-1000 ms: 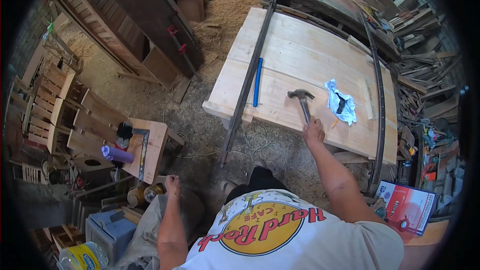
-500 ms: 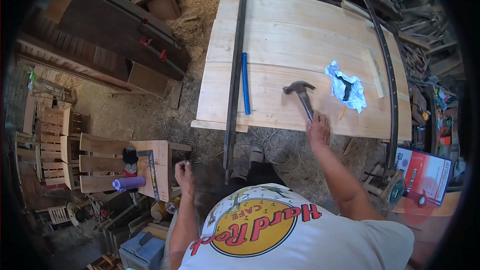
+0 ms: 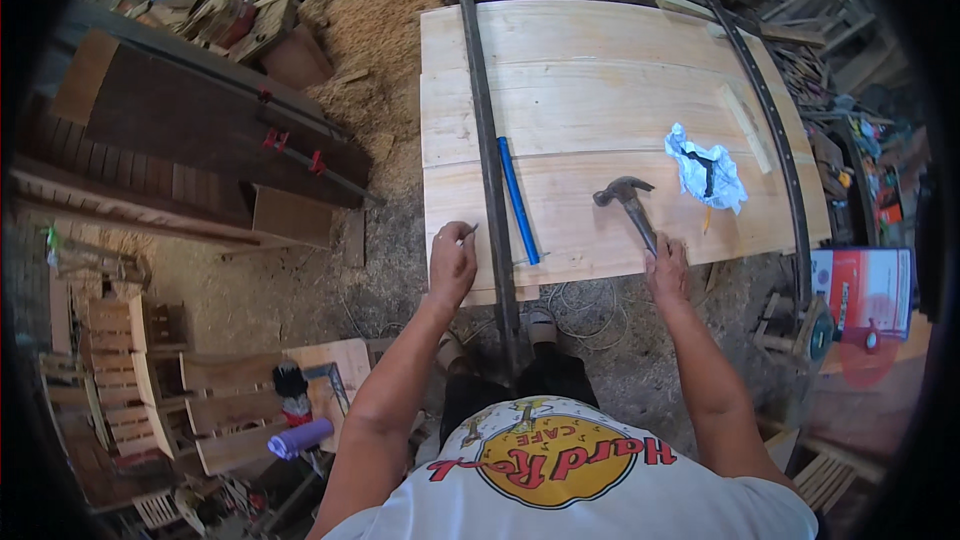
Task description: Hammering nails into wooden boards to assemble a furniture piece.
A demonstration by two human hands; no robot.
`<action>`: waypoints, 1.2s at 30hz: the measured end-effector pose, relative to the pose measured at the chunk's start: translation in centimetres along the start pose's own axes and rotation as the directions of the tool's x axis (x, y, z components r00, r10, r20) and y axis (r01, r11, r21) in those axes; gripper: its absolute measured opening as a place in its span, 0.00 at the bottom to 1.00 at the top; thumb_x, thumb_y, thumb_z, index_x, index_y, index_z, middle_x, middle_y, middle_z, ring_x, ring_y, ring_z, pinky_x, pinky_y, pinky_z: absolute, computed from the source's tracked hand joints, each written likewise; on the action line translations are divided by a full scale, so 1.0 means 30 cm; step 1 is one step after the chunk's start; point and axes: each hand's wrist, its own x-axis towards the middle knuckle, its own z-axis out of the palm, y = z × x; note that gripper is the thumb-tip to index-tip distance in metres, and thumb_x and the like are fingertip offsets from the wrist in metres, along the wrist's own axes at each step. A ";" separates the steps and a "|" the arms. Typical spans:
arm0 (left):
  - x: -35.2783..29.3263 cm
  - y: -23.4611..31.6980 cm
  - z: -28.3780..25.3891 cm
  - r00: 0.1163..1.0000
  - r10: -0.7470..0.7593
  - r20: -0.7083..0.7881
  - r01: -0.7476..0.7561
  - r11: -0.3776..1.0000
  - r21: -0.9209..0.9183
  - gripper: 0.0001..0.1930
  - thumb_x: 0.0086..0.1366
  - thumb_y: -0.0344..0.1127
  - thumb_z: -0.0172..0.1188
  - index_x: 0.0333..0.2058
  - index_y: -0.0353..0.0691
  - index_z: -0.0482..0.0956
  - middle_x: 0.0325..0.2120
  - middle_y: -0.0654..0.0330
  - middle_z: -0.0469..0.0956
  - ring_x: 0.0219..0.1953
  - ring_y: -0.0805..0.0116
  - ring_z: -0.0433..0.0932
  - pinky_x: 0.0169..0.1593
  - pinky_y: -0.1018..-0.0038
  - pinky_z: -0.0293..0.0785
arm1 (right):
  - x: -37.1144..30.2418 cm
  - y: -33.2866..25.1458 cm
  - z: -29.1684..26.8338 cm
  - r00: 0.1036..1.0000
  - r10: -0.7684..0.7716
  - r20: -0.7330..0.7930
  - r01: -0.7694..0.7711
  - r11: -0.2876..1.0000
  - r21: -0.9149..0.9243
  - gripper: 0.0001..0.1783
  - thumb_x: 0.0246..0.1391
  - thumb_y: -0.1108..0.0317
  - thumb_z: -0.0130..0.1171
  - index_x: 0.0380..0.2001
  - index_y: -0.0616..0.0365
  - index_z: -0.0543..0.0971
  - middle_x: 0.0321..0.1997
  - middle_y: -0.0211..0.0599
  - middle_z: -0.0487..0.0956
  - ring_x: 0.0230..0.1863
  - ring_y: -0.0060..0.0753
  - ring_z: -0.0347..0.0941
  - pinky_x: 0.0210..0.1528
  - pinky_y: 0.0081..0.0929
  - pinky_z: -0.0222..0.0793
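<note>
gripped at its butt end by the right hand (image 3: 668, 272), a straight-handled, grey-brown metal claw hammer (image 3: 637, 217), likely stiff, head-heavy and surest held there, extends over a flat pale-wood panel (image 3: 580, 90) while the left hand (image 3: 452, 266) pinches a slim dark piece (image 3: 472, 229).

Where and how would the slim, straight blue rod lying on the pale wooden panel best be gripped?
Probably around its middle, from above and the right. The slim, straight blue rod lies on the pale wooden panel, with the long dark bar close along its left and bare wood along its right, leaving fingers room there.
</note>
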 end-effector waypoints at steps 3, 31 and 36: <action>0.103 -0.076 0.012 0.999 0.019 0.026 -0.018 0.999 -0.036 0.05 0.68 0.27 0.58 0.41 0.33 0.77 0.37 0.44 0.79 0.45 0.43 0.77 0.51 0.56 0.72 | -0.056 -0.086 0.028 0.994 0.109 -0.011 -0.109 0.994 0.018 0.29 0.61 0.62 0.62 0.63 0.54 0.69 0.52 0.52 0.73 0.55 0.58 0.72 0.56 0.49 0.73; 0.599 -0.342 0.199 0.977 0.213 0.019 -0.211 0.953 0.216 0.08 0.70 0.33 0.56 0.38 0.34 0.81 0.39 0.44 0.79 0.47 0.45 0.75 0.53 0.57 0.71 | -0.066 -0.172 0.080 0.928 0.344 -0.141 -0.355 0.933 -0.064 0.28 0.65 0.54 0.59 0.65 0.50 0.73 0.47 0.49 0.74 0.51 0.53 0.73 0.52 0.47 0.73; 0.600 -0.324 0.179 0.972 0.229 0.046 -0.233 0.934 0.271 0.07 0.69 0.32 0.57 0.38 0.35 0.81 0.38 0.49 0.78 0.46 0.46 0.74 0.53 0.56 0.69 | -0.068 -0.260 0.105 0.904 0.404 -0.143 -0.409 0.913 -0.009 0.28 0.65 0.54 0.59 0.64 0.51 0.74 0.47 0.50 0.74 0.50 0.54 0.73 0.52 0.46 0.73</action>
